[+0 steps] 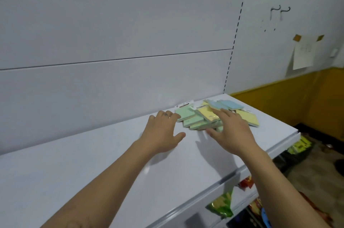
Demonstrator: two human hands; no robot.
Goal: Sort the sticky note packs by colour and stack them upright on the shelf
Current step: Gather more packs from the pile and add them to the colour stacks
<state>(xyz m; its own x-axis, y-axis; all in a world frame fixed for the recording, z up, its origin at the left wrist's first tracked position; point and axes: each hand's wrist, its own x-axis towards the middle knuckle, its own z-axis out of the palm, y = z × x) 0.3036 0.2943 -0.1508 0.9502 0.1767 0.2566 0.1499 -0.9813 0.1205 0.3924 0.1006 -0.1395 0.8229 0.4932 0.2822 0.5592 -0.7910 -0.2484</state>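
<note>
Head view: left hand (pixel 161 131) flat, right hand (pixel 233 131) perhaps touching packs (pixel 205 115).

2 hands (pixel 162 132) (pixel 232 130), 2 blue pks (pixel 214 105) (pixel 232 105), 1 shelf (pixel 93 162)

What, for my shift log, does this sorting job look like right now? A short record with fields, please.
place: white shelf
layout: packs lie flat in one mixed heap at the right rear; none upright
green packs: left side of heap
yellow packs: middle and right
blue packs: on top, at the back
left hand: open, flat on shelf, fingertips at the green packs
right hand: open, spread over the heap
sorting: not yet done
</note>
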